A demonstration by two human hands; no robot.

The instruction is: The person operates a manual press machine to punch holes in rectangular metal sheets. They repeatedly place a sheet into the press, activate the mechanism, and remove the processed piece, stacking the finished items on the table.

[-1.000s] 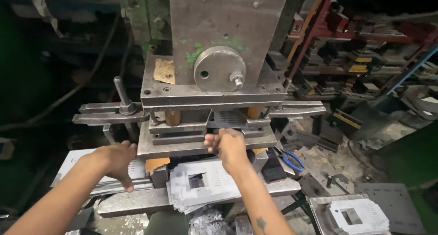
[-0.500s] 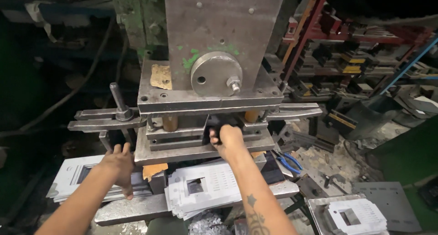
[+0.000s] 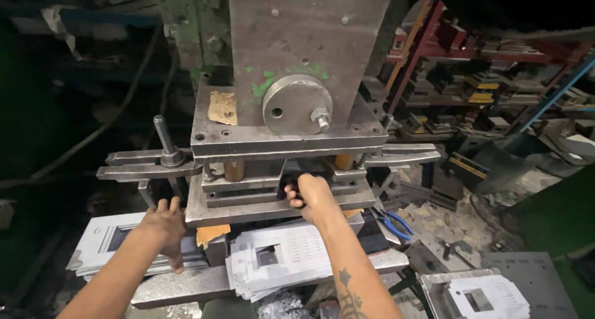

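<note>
**Inspector A:** Nearest us we record the left hand (image 3: 164, 227), fingers spread and laid flat on the left corner of the steel die plate (image 3: 248, 208). Nothing is clasped in it; it only rests there. Just outside that hand lies a stack of white punched sheets (image 3: 102, 244).

**Inspector B:** We confirm. Below and between the two wrists sits a second pile of punched white sheets (image 3: 279, 257), each with a rectangular cut-out, on the lower steel bar (image 3: 186, 287).

**Inspector A:** Further in, the right hand (image 3: 310, 195) reaches into the gap of the press die. Its fingers are curled together around a small dark part (image 3: 289, 186); we cannot tell what that part is.

**Inspector B:** Right of that grip we note blue-handled pliers (image 3: 393, 223) on the bench, near but not touching the hand.

**Inspector A:** Directly above the grip stands the press ram block (image 3: 304, 46), bearing a round steel disc (image 3: 296, 104) with a bolt. Left of it, a clamp bar (image 3: 145, 170) with an upright pin.

**Inspector B:** Farthest right, we log shelving (image 3: 496, 89) loaded with metal parts.
</note>
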